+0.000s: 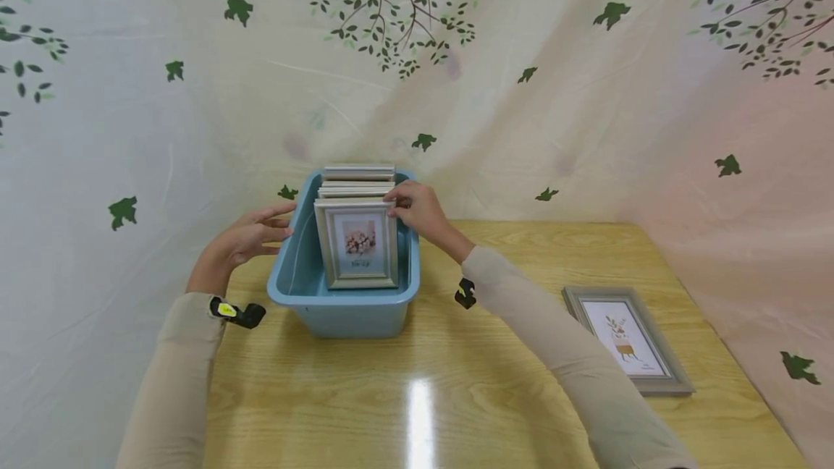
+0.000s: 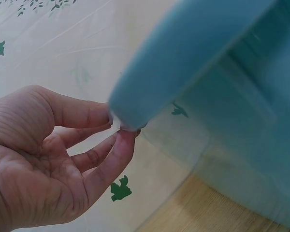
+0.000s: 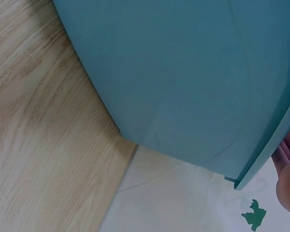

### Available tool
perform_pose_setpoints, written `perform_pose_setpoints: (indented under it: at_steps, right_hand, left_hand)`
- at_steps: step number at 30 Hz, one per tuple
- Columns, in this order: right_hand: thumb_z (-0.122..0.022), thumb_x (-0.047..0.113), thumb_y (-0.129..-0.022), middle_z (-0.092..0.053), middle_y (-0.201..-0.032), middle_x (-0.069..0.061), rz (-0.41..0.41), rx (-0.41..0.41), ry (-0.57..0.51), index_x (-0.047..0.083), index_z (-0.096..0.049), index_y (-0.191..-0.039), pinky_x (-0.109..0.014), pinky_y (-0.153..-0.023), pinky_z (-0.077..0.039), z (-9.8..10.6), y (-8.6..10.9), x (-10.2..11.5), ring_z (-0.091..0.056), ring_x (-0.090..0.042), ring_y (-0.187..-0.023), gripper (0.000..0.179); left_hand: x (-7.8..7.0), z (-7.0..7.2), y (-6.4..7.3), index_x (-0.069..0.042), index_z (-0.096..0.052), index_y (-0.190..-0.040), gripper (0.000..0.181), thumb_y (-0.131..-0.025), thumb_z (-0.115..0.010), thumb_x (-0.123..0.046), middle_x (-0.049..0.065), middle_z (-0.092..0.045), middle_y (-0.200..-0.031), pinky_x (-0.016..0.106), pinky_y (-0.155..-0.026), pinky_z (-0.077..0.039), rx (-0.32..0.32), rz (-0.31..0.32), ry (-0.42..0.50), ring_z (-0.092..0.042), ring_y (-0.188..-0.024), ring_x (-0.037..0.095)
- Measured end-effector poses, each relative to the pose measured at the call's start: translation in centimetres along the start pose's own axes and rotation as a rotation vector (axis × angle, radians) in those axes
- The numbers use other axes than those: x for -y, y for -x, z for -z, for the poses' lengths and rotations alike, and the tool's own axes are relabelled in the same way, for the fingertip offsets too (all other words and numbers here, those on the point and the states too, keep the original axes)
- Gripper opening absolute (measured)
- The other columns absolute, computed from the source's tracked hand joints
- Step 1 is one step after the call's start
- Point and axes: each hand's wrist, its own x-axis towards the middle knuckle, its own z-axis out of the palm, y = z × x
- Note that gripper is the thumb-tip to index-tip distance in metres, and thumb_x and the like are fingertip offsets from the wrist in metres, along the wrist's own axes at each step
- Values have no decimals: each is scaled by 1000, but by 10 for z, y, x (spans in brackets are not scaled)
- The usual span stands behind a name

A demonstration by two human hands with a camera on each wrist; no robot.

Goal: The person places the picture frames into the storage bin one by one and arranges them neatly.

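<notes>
A blue plastic bin (image 1: 345, 317) stands on the table, with several picture frames upright inside it in a row. The front picture frame (image 1: 360, 243) has a silvery border and a print of pink flowers. My right hand (image 1: 423, 212) pinches that frame at its upper right corner, reaching over the bin's right rim. On the other side, my left hand (image 1: 250, 237) holds the bin's left rim. In the left wrist view, thumb and fingertips (image 2: 124, 142) meet at the rim's edge. The right wrist view shows mostly the bin's outer wall (image 3: 174, 82), with the hand largely cut off.
A larger grey picture frame (image 1: 628, 339) with a plant print lies flat on the right of the wooden table (image 1: 313, 396), beside my right forearm. A pale curtain (image 1: 508, 143) with leaf prints hangs close behind the bin and along both sides.
</notes>
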Motion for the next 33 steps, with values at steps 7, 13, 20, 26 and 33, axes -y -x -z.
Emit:
perform_pose_setpoints:
  at_steps: [7, 13, 20, 26, 33]
  right_hand:
    - [-77, -3, -87, -71, -106, -16, -13, 32, -4, -2, -76, -105, -25, -85, -61, 4, -2, -1, -71, -26, -96, 18]
    - [-77, -3, -87, -70, -110, -15, -34, 88, -17, -1, -75, -109, -26, -90, -60, 8, -3, -3, -69, -27, -103, 22]
    - [-78, -7, -84, -69, -117, -15, 10, 135, 46, -1, -73, -115, -30, -96, -59, 9, -5, -4, -67, -28, -110, 32]
    - [-80, -1, -85, -72, -120, -14, 70, 127, 169, 1, -74, -118, -38, -100, -57, 10, -4, -5, -66, -27, -115, 33]
    - [-81, 3, -86, -71, -125, -13, 133, 105, 263, 3, -74, -120, -36, -108, -51, 9, 1, -7, -62, -28, -123, 36]
  left_hand:
    - [3, 2, -4, -18, -10, -166, 72, -107, -51, -11, 27, -21, -167, 69, -118, -28, 1, -4, 8, -29, -150, 47]
    - [3, 4, -8, -18, -10, -166, 72, -107, -51, -12, 27, -21, -166, 69, -118, -29, 8, -8, 4, -29, -150, 47]
    - [2, 7, -8, -17, -8, -166, 73, -107, -50, -11, 28, -19, -166, 69, -118, -29, 16, -12, -2, -28, -150, 48]
    - [0, 4, -7, -17, -9, -166, 72, -107, -50, -11, 28, -20, -166, 70, -118, -28, 11, -7, 4, -28, -150, 47]
    - [0, 2, -5, -18, -10, -166, 72, -107, -51, -11, 27, -20, -166, 69, -118, -29, 0, 0, 14, -29, -150, 47]
